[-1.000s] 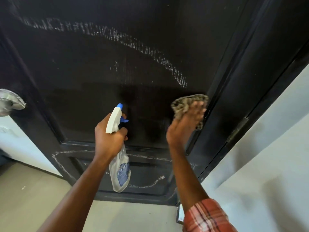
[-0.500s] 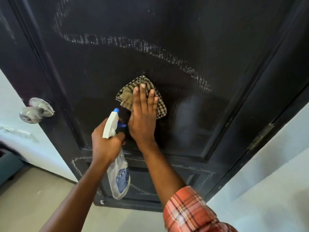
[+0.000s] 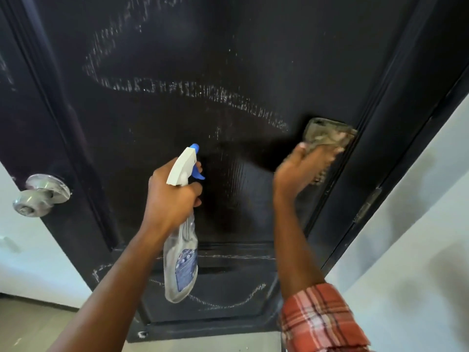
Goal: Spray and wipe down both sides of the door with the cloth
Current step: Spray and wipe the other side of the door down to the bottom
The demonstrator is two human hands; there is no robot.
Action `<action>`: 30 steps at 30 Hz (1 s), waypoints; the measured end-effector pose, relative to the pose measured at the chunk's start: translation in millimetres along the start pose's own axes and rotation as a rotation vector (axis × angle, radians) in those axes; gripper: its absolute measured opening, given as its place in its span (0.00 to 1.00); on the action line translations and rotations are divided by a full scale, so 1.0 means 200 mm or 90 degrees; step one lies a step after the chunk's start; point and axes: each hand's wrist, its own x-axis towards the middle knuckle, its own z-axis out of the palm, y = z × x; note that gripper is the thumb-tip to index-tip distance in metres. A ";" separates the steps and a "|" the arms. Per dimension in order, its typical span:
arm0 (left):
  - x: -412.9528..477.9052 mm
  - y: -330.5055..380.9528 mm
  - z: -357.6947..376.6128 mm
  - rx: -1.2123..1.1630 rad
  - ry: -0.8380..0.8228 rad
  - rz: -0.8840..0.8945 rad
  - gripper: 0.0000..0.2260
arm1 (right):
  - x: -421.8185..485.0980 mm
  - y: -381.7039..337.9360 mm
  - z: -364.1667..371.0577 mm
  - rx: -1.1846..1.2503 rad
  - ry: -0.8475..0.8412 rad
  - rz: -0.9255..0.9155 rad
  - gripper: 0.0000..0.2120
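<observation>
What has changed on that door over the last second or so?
The right hand swept the cloth left to the middle of the door panel, then back right to the panel's edge, where it presses the cloth now. The left hand grips the spray bottle as before, and the white streaks higher up remain.
</observation>
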 end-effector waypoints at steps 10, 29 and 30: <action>0.02 0.11 -0.08 0.060 0.065 0.032 0.12 | -0.49 -0.28 0.28 -0.168 -0.274 -0.432 0.30; 0.08 0.02 -0.38 0.003 0.108 -0.008 0.13 | -0.63 -0.61 0.47 -0.092 -0.201 -0.298 0.30; 0.08 0.03 -0.43 0.011 0.114 -0.002 0.12 | -0.74 -0.67 0.50 -0.144 -0.257 -0.376 0.30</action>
